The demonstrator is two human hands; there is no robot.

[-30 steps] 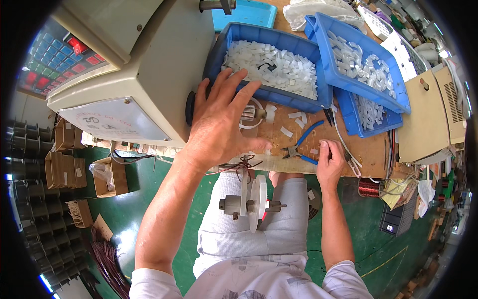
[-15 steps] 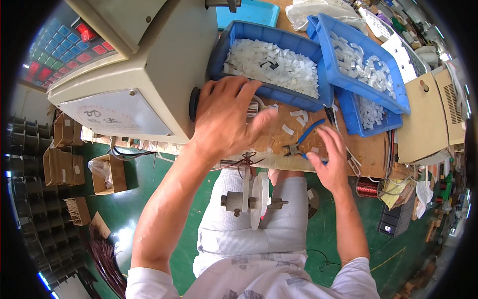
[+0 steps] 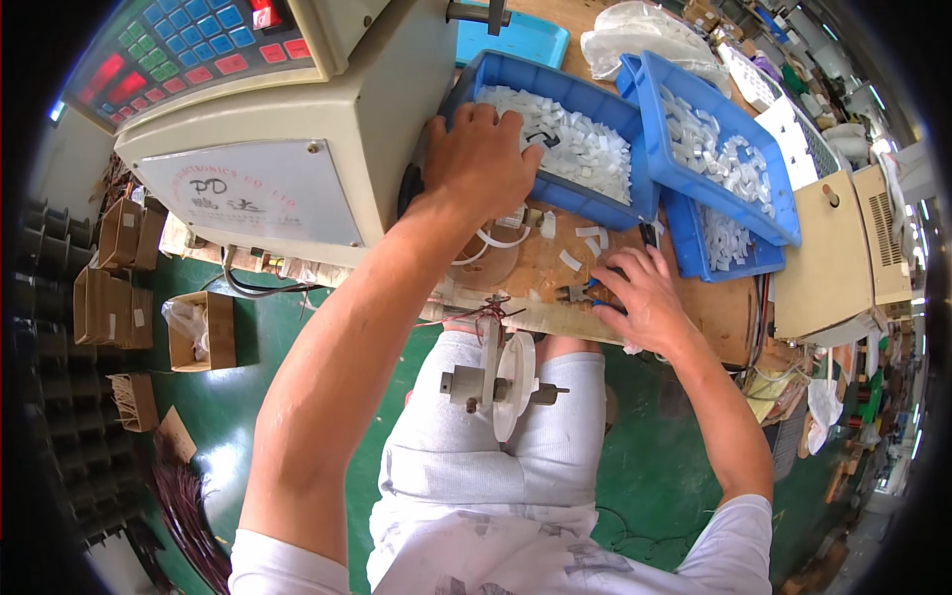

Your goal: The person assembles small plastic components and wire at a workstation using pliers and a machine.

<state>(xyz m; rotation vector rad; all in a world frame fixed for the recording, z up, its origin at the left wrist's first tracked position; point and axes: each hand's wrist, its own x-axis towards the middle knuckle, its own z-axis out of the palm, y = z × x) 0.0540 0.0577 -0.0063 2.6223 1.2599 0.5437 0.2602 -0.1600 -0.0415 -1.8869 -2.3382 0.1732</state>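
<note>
My left hand (image 3: 481,164) reaches over the near left corner of a blue bin (image 3: 595,206) filled with small white pieces (image 3: 585,149). Its fingers are apart, with the thumb stretched to the right, and nothing shows in them. A small black piece (image 3: 541,139) lies on the white ones. My right hand (image 3: 643,300) is curled over the blue handles of a pair of cutting pliers (image 3: 573,294) near the table's front edge. Their metal jaws point left, while the hand hides most of the handles. A white looped strip (image 3: 486,260) lies below my left wrist.
A beige machine (image 3: 268,178) with a keypad stands at the left. Two more blue bins (image 3: 709,149) of white pieces are stacked at the right. A spindle with a white disc (image 3: 514,387) juts out over my lap. Loose white pieces (image 3: 569,260) dot the wooden table (image 3: 521,276).
My left hand has moved up and right, from beside the machine to over the bin. My right hand has closed on the pliers. The view has shifted slightly.
</note>
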